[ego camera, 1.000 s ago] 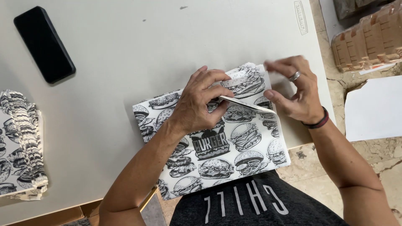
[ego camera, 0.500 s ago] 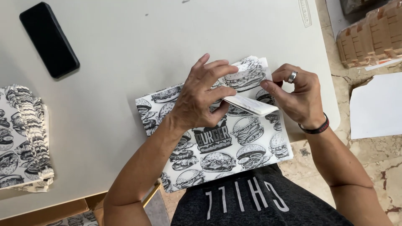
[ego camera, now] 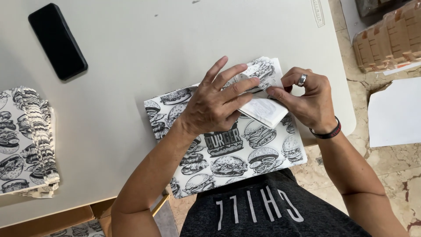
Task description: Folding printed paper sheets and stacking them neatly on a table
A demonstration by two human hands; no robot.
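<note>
Two hands working together: our left hand (ego camera: 215, 107) pressing burger paper (ego camera: 228, 153) flat at table (ego camera: 175, 44) edge, our right hand (ego camera: 309, 101) pinching folded corner (ego camera: 265, 109) so crease is staying sharp.

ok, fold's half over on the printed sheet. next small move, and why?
Probably press the flap flat along its crease. It stands lifted off the sheet, white underside showing; the left hand pins the sheet beside it, and the right hand pinches the flap's edge.
</note>
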